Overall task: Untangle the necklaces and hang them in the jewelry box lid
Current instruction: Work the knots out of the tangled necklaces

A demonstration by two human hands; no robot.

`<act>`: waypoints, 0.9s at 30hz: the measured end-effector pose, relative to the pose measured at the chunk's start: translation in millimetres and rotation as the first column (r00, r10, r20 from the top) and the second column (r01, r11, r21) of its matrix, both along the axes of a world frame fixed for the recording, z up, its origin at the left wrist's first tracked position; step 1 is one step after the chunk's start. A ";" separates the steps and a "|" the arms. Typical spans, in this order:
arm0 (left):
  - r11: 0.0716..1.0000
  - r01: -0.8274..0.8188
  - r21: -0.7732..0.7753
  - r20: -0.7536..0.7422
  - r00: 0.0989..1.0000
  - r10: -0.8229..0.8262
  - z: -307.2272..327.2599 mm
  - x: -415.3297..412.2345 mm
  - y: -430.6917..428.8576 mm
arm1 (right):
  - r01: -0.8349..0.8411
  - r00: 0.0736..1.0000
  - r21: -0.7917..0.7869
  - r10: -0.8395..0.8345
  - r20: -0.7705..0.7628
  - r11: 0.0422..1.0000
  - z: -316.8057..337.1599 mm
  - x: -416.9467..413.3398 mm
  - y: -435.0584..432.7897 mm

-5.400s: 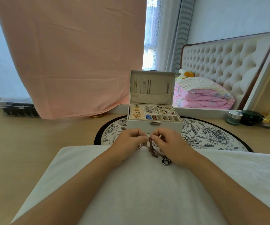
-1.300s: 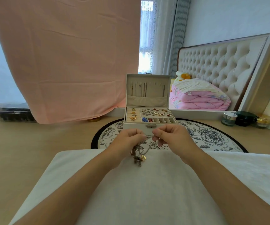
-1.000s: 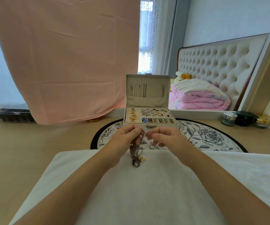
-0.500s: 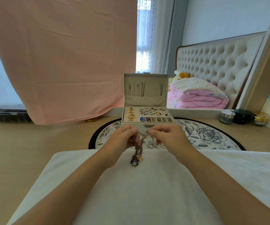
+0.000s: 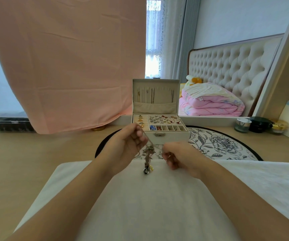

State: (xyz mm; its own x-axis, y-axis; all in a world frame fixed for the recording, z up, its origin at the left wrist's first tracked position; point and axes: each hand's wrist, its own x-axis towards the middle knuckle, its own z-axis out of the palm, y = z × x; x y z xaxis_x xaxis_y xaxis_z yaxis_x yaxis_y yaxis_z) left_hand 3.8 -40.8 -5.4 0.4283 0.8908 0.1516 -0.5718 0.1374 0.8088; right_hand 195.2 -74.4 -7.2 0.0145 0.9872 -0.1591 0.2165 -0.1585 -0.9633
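Both forearms reach out over the white cloth [image 5: 149,206] spread on the bench [image 5: 18,162], and the action is right in the middle. The left hand [image 5: 124,146] is the higher one, raised and turned inward, its fingers [image 5: 141,137] curled and pinching a thin chain just in front of the jewelry box [image 5: 168,136]. From that pinch the strand slants down to the knot of the tangled necklaces [image 5: 149,151], which hangs in the air between the two hands. The right hand [image 5: 183,157] sits lower, knuckles up, fingers [image 5: 166,156] clenched on another strand drawn sideways out of the knot. Below the knot a dark ring pendant [image 5: 146,170] and a small gold pendant [image 5: 151,168] dangle at the cloth's far edge; touching it or not, I can't tell. Behind, the lid [image 5: 163,93] stands upright with several chains [image 5: 147,94] hung inside, and the box sits on a round floral mat [image 5: 223,145].
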 end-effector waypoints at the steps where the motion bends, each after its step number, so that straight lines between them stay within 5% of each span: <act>1: 0.998 0.013 -0.063 0.109 0.994 -0.006 2.2 -2.2 1.6 | 0.020 0.999 -0.024 -0.019 0.047 1.000 0.1 0.3 -0.1; 3: 0.993 0.024 -0.115 0.119 0.993 -0.010 6.6 -7.9 3.4 | 0.079 0.984 -0.009 -0.077 0.161 0.997 -0.6 2.8 2.1; 8: 0.997 0.073 0.032 -0.430 0.901 -0.052 6.8 -19.6 3.3 | 0.192 0.954 0.028 -0.194 0.229 0.981 -3.5 9.8 7.9; 10: 0.998 0.033 0.047 -0.314 0.949 -0.017 7.4 -15.8 2.7 | 0.193 0.933 0.031 -0.193 0.305 0.981 -5.3 12.8 8.1; 14: 0.998 0.002 -0.061 0.162 0.987 0.008 13.2 -15.8 3.8 | 0.185 0.846 0.030 -0.175 0.504 0.982 -6.2 19.9 9.3; 16: 0.996 0.026 -0.082 0.117 0.993 -0.016 15.0 -19.3 3.5 | 0.207 0.769 0.058 -0.199 0.607 0.977 -6.3 23.6 10.5; 18: 0.997 0.056 -0.054 -0.113 0.992 -0.062 12.5 -19.8 1.5 | 0.218 0.737 0.101 -0.231 0.635 0.971 -6.8 23.7 11.0; 20: 0.998 0.063 -0.005 -0.351 0.934 -0.061 7.8 -17.6 0.8 | 0.229 0.844 0.105 -0.251 0.474 0.968 -7.5 20.0 10.7; 22: 0.998 0.043 0.041 -0.455 0.890 -0.020 4.0 -15.3 1.8 | 0.263 0.960 0.031 -0.265 0.087 0.964 -5.0 16.9 10.4; 25: 0.999 0.013 0.044 -0.402 0.916 0.006 4.3 -15.0 1.6 | 0.210 0.871 -0.035 -0.203 -0.448 0.977 3.5 15.1 7.4; 27: 0.999 -0.041 -0.021 -0.338 0.940 0.032 3.4 -16.9 5.0 | 0.146 0.805 -0.024 -0.133 -0.578 0.989 7.3 15.0 5.4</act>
